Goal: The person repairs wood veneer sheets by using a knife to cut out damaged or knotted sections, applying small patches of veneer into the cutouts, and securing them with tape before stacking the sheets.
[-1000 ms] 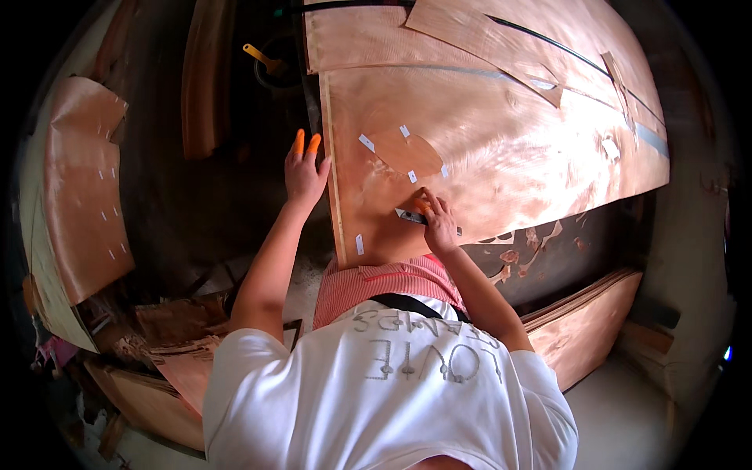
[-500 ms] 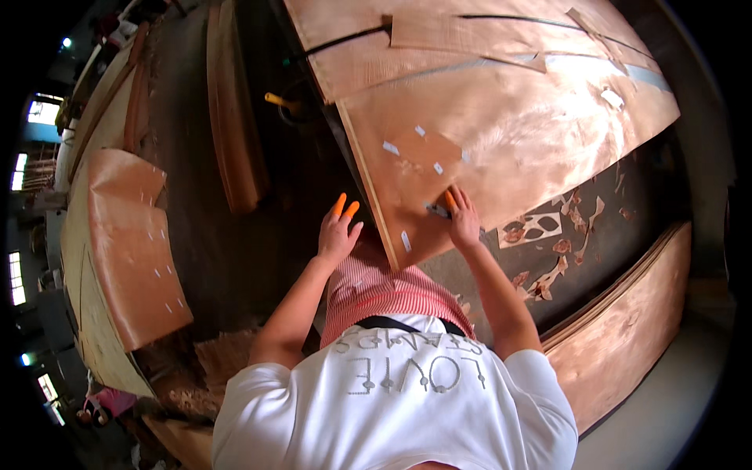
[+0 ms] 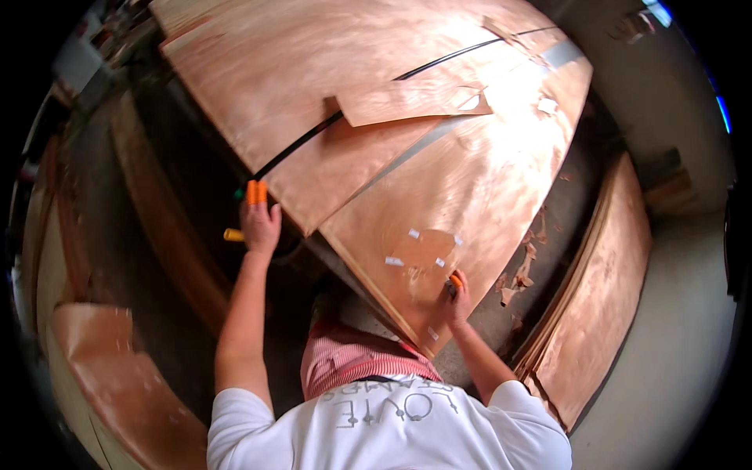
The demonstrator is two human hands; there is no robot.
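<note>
My left hand (image 3: 260, 225), with orange finger covers on two fingers, reaches to the left edge of the large wood veneer sheets (image 3: 423, 188). Its fingers are extended, close by the end of a black strip (image 3: 298, 145) that runs across the sheets; I cannot tell whether they touch it. My right hand (image 3: 459, 301) rests over the near corner of the top sheet, its fingers closed round a small dark tool (image 3: 450, 287) whose kind is not clear. Beside it lies a darker veneer patch (image 3: 423, 249) with several small white tape pieces around it.
A loose veneer strip (image 3: 407, 103) lies across the sheets. Just left of my left wrist is a yellow handle (image 3: 233, 235). Another veneer stack (image 3: 599, 301) stands at the right, with torn scraps (image 3: 518, 278) on the floor. A curved veneer sheet (image 3: 117, 376) lies at the lower left.
The view has turned and shifted along the sheets. My left hand has reached forward to the black strip's end. My right hand's fingers have closed round the small tool.
</note>
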